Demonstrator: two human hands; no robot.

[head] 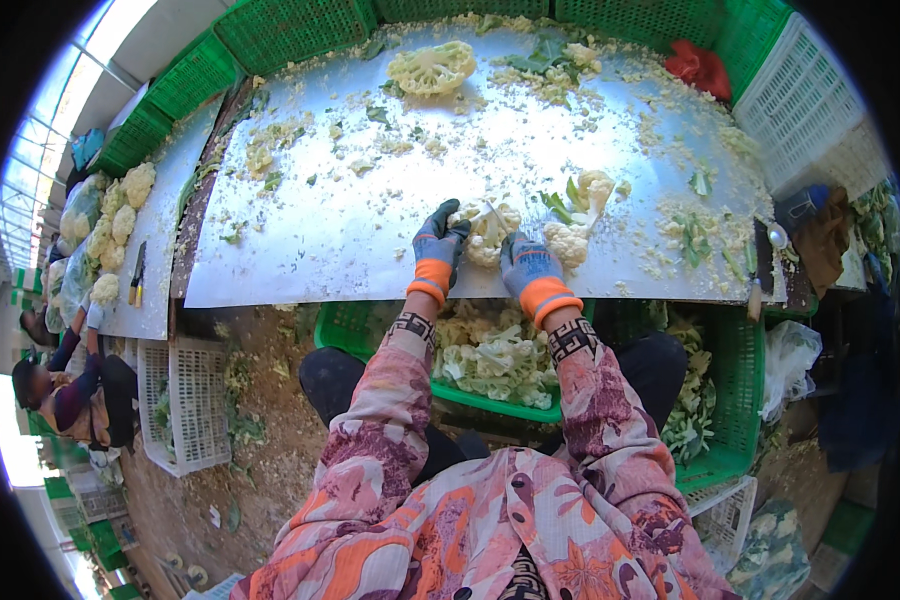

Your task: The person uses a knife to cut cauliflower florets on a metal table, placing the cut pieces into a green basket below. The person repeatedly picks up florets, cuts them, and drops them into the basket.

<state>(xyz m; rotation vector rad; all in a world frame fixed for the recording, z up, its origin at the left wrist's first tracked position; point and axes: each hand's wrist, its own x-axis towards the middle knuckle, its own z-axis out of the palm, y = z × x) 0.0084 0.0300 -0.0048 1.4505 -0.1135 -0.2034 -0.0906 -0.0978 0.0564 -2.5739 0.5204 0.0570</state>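
Note:
Both of my hands wear grey-blue gloves with orange cuffs, over the near edge of a pale metal tabletop (pixel 307 255). My left hand (pixel 439 241) is at the left side of a cauliflower piece (pixel 489 232), its fingers around that edge. At the same piece's lower right side is my right hand (pixel 529 268), fingers bent. A thin blade-like thing seems to lie across the piece; whether a hand holds it cannot be told. Another cauliflower piece with green leaves (pixel 568 241) lies just right of my right hand. Farther back sits a large cauliflower head (pixel 431 69).
Below the table edge, a green crate (pixel 495 409) holds cauliflower florets; another green crate (pixel 735 442) holds leaves. A knife (pixel 754 296) lies at the right edge. Green crates line the back, beside a red cloth (pixel 699 69). A co-worker (pixel 82 397) sits at the left.

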